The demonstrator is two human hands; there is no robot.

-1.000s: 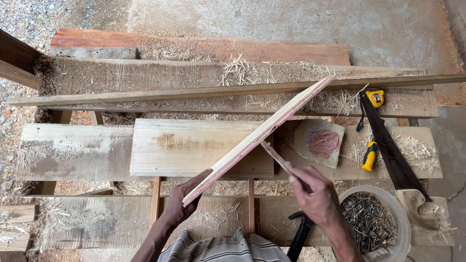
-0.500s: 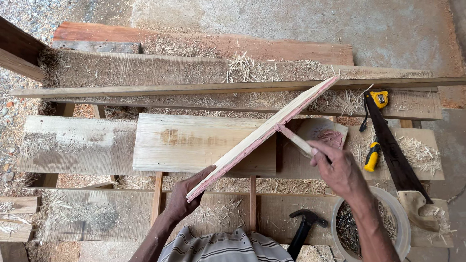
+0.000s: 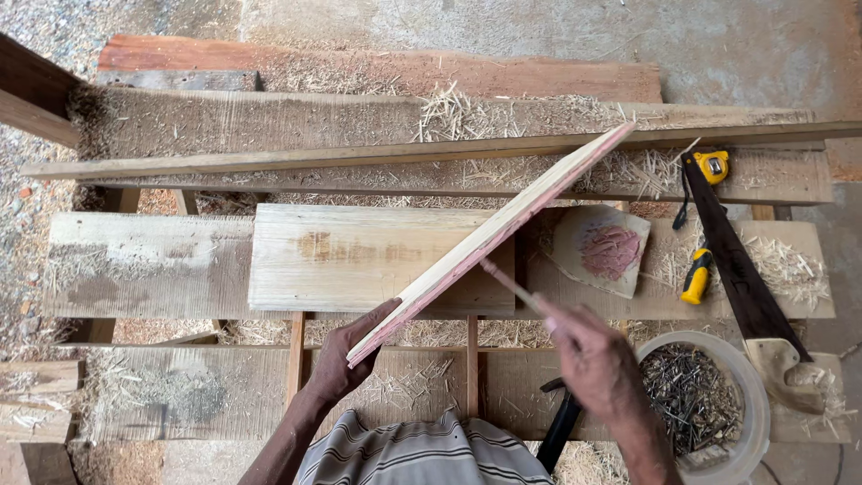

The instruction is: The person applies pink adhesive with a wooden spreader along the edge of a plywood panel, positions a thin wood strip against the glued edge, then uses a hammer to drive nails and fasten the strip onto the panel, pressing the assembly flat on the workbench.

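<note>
1. Your left hand (image 3: 346,359) has its grip closed around the near end of a long pale board with a pinkish edge (image 3: 489,242), thumb on top and fingers underneath.
2. That board stands tilted on edge and runs diagonally away from you, from your left hand up to the right, where its far end reaches over the long thin batten (image 3: 431,154) lying across the surface (image 3: 144,265).
3. Your right hand (image 3: 588,355) is blurred; its grip is closed on a thin pale stick (image 3: 510,286), whose far tip meets the lower face of the tilted board about midway along it.
4. Under the board lies a wide, flat, light-coloured plank (image 3: 359,256), resting on the rough planks of the surface, with wood shavings scattered around it.
5. Just right of the board sits a curved slab of wood with a reddish patch (image 3: 603,250).
6. Farther right, a handsaw (image 3: 741,283) lies at an angle, with a yellow tape measure (image 3: 714,166) at its far tip and a yellow-handled tool (image 3: 697,276) just beside the blade.
7. Near your right wrist stands a white bucket of nails (image 3: 750,395), and a dark hammer (image 3: 561,427) shows just left of your forearm.
</note>
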